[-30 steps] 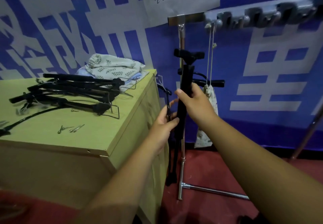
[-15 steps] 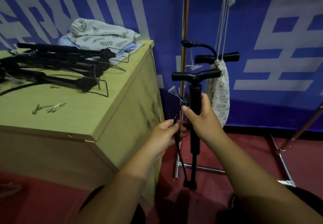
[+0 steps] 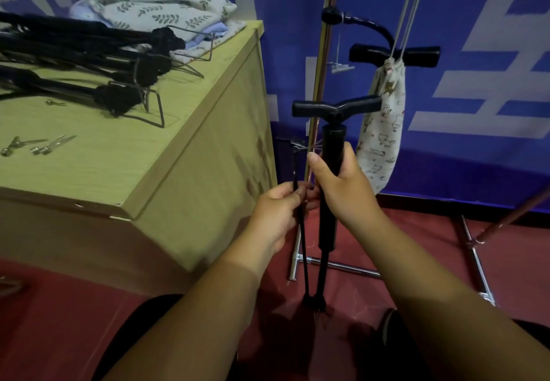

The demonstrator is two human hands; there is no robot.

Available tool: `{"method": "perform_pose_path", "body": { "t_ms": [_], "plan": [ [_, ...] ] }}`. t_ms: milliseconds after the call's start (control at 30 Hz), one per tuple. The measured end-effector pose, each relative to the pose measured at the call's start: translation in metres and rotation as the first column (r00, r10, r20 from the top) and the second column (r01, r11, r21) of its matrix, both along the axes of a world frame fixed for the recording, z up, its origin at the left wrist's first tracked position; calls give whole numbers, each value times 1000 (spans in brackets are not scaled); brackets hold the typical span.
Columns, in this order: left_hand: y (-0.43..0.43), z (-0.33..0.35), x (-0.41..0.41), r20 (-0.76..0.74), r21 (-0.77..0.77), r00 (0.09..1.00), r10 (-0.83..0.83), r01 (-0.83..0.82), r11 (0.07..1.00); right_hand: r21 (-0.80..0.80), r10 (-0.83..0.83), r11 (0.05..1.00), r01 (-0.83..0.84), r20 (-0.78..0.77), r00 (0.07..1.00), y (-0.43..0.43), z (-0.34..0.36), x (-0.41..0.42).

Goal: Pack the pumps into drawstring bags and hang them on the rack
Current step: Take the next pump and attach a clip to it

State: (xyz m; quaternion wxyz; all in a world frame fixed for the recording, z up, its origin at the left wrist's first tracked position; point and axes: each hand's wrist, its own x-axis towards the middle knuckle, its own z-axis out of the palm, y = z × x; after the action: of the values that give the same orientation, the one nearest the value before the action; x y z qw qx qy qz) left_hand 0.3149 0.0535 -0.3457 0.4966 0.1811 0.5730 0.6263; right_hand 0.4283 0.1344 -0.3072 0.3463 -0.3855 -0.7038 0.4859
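A black hand pump (image 3: 333, 154) with a T-handle stands upright in front of me, its foot near the red floor. My right hand (image 3: 342, 187) grips its barrel just below the top. My left hand (image 3: 276, 214) pinches the pump's thin black hose (image 3: 303, 249), which runs down beside the barrel. Behind them a printed drawstring bag (image 3: 384, 130) with another pump's handle sticking out hangs by its cords from the rack, beside the rack's pole (image 3: 321, 62). Several more black pumps (image 3: 89, 62) lie on the wooden cabinet, with a pile of folded cloth bags (image 3: 154, 2) behind them.
The wooden cabinet (image 3: 178, 148) fills the left side, its corner close to my left hand. A few small metal nozzles (image 3: 35, 145) lie on its top. The rack's metal feet (image 3: 342, 267) cross the red floor. A blue banner hangs behind.
The view has tilted down and the pump has come lower and nearer. My right hand still grips the barrel, and my left hand now pinches the hose lower down.
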Motion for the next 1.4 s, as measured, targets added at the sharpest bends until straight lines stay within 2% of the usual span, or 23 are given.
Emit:
{"method": "perform_pose_path", "body": {
  "t_ms": [433,667,900,1100,1300,1400],
  "plan": [
    [-10,5,10,-1,55,996,87,-87,995,24,-13,1000,13,2,1000,2,-12,2],
    [-7,14,12,-39,88,997,73,-69,994,-38,63,997,-64,-26,998,-2,-23,3],
    [-1,21,0,11,104,983,184,-184,977,-82,131,988,-127,35,991,-8,-43,-1],
    [-5,29,-7,-33,106,964,265,-260,960,-145,221,967,-208,83,972,-17,-51,-3],
    [-7,28,-14,-92,82,942,322,-315,946,-144,273,956,-255,125,954,-22,-56,-4],
    [-6,23,-17,-53,59,931,360,-357,932,-131,290,953,-273,136,947,-21,-61,-3]
  ]
}}
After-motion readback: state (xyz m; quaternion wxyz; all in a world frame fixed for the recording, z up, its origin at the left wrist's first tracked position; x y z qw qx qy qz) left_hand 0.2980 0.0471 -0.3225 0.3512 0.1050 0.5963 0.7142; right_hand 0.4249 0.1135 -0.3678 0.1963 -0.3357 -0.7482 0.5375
